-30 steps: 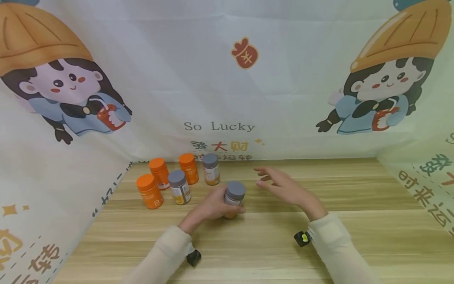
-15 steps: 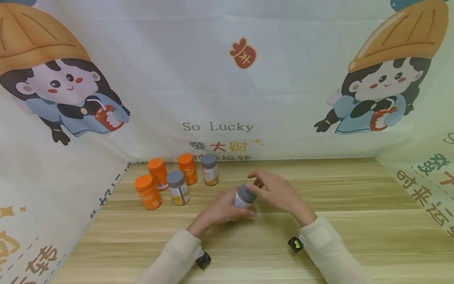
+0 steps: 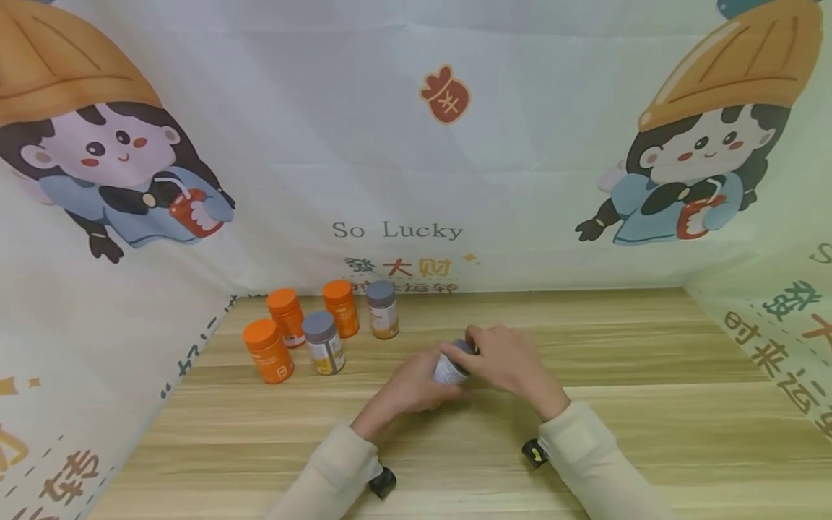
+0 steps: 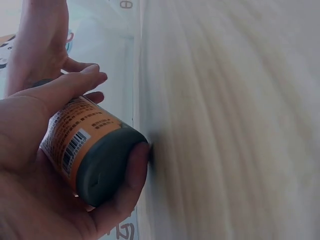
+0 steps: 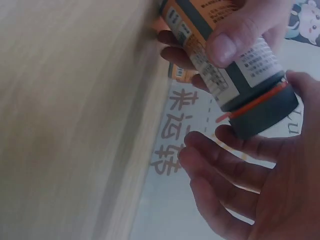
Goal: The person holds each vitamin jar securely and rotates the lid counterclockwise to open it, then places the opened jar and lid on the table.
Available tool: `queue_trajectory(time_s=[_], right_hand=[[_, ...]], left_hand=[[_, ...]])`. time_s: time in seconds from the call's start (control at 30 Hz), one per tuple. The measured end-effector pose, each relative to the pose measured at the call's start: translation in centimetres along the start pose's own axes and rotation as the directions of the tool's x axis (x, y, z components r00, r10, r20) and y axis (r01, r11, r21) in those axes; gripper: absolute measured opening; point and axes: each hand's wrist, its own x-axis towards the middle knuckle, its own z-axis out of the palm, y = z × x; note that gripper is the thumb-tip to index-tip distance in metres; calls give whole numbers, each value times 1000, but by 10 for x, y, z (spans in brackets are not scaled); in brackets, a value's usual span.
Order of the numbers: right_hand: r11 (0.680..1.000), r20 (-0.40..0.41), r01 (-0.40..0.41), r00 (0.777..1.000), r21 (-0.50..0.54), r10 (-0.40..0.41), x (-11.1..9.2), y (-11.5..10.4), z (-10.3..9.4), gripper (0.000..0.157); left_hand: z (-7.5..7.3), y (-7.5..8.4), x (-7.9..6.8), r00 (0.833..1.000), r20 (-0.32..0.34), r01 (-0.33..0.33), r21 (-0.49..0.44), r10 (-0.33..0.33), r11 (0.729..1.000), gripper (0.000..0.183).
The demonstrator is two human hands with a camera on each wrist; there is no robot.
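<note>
My left hand (image 3: 412,383) grips a grey-lidded supplement bottle (image 3: 450,370), its fingers and thumb around the body. The bottle is tilted, lid end toward my right hand (image 3: 510,361). In the left wrist view the bottle's dark base (image 4: 110,165) faces the camera, with an orange band and a barcode above it. My right hand pinches the grey lid (image 5: 262,112) between thumb and index finger; its other fingers are spread and loosely bent in the right wrist view. A thin orange strip (image 5: 257,100) shows at the lid's lower edge.
Three orange bottles, at the front (image 3: 269,354), behind it (image 3: 286,318) and farther right (image 3: 341,309), stand at the table's left. Two grey-lidded bottles, one nearer (image 3: 323,345) and one farther (image 3: 383,312), stand among them. A printed cloth (image 3: 520,180) hangs behind the wooden table (image 3: 650,347).
My left hand has carried the bottle slightly right and tilted it. My right hand has come in from the right and taken hold of the lid. The other bottles stand as before.
</note>
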Motion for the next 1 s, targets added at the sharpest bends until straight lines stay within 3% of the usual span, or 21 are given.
queue_trajectory(time_s=[0.27, 0.4, 0.63, 0.83, 1.0], right_hand=[[995, 118, -87, 990, 54, 80, -3, -4, 5, 66], [989, 121, -132, 985, 60, 124, -3, -8, 6, 70], [988, 74, -142, 988, 60, 137, -5, -11, 9, 70], [991, 34, -76, 997, 108, 72, -3, -10, 13, 65], [992, 3, -21, 1000, 122, 20, -1, -7, 15, 62]], left_hand=[[3, 5, -1, 998, -24, 55, 150, -52, 987, 48], [3, 5, 0, 999, -14, 34, 204, -31, 978, 45], [-2, -2, 1, 989, 142, -26, -32, 31, 999, 41], [-3, -8, 3, 984, 162, -61, -89, 75, 994, 51], [-2, -8, 2, 981, 188, 0, -206, 39, 978, 50]])
